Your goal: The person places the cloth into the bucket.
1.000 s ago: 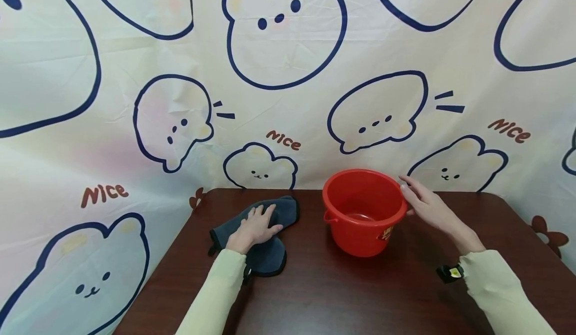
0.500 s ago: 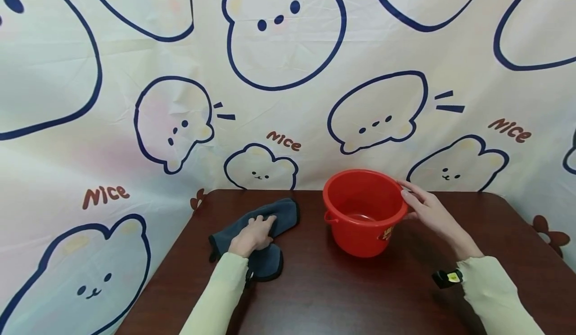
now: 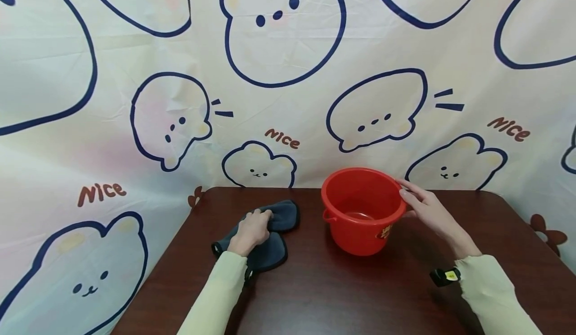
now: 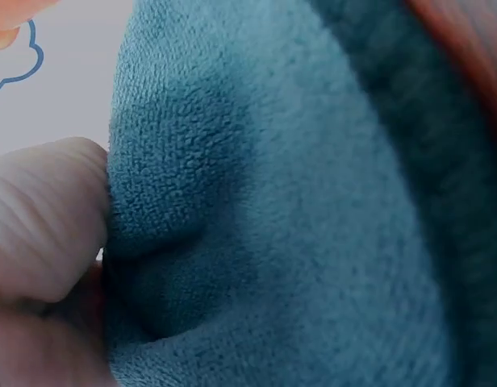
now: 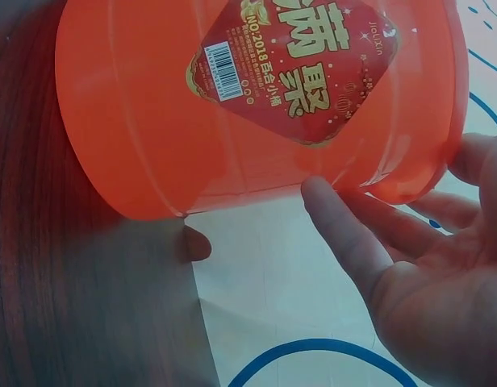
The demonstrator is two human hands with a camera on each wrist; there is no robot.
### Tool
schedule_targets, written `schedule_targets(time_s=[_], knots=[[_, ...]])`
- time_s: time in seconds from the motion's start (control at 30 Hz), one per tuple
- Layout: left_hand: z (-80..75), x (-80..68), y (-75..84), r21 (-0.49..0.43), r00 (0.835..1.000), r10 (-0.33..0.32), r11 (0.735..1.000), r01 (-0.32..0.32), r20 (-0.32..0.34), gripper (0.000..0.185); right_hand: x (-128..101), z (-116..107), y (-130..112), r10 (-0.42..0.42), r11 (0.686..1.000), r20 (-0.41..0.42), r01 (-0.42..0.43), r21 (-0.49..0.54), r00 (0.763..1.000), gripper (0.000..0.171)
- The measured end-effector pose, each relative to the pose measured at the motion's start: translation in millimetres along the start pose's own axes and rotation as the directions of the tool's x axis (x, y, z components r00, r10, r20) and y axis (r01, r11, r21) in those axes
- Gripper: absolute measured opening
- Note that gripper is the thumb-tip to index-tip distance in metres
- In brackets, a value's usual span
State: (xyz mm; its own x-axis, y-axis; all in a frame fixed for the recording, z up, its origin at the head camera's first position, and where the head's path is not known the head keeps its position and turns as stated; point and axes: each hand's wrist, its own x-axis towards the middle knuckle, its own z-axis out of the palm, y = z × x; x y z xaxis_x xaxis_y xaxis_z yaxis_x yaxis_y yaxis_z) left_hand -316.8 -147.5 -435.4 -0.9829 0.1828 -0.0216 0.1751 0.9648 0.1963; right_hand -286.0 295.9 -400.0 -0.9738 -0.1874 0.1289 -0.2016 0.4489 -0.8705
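Note:
A dark blue-grey towel (image 3: 270,250) with black edging lies folded and bunched on the left of the table. My left hand (image 3: 250,230) grips it from above with curled fingers. Its plush surface fills most of the left wrist view, where the towel (image 4: 297,210) bulges beside the bent fingers (image 4: 43,218). A red plastic bucket (image 3: 360,237) stands upright right of centre. The outer right side of its rim is touched by my right hand (image 3: 427,210), whose fingers are extended. In the right wrist view, those fingers (image 5: 349,234) lie along the bucket's wall near its label (image 5: 301,72).
Both things stand on a dark brown wooden table (image 3: 315,295). Close behind its far edge hangs a pale curtain (image 3: 279,110) printed with cartoon bears. A black wrist device (image 3: 445,276) sits below the right sleeve.
The left hand's spread fingers have curled into the towel, bunching its folds together. The right hand has come in against the bucket's rim. The bucket stays in place.

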Motion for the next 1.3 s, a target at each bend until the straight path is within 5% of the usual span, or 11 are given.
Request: schedule_targets(time_s=[0.23,0.6,1.03,1.3], knots=[[-15.3,3.6,1.8,-0.059,0.986,-0.023,0.998,0.014,-0.166,0.029,-0.5,0.7,-2.0,0.002,1.0,-0.002,-0.002,-0.005,1.0,0.065],[-47.0,-0.1,11.7,-0.16,0.908,-0.001,0.984,-0.073,-0.42,0.024,-0.9,-0.1,-0.2,-0.007,1.0,0.0,0.007,-0.008,1.0,0.064],[-88.0,-3.2,24.4,-0.276,0.837,-0.003,0.945,-0.177,-0.548,0.026,0.1,3.1,0.5,-0.01,1.0,-0.004,0.01,-0.009,1.0,0.064],[-110.3,-4.7,51.7,-0.32,0.779,0.035,0.899,-0.298,-0.626,0.027,-0.7,1.5,-0.6,0.013,1.0,-0.007,-0.013,-0.003,1.0,0.064]])
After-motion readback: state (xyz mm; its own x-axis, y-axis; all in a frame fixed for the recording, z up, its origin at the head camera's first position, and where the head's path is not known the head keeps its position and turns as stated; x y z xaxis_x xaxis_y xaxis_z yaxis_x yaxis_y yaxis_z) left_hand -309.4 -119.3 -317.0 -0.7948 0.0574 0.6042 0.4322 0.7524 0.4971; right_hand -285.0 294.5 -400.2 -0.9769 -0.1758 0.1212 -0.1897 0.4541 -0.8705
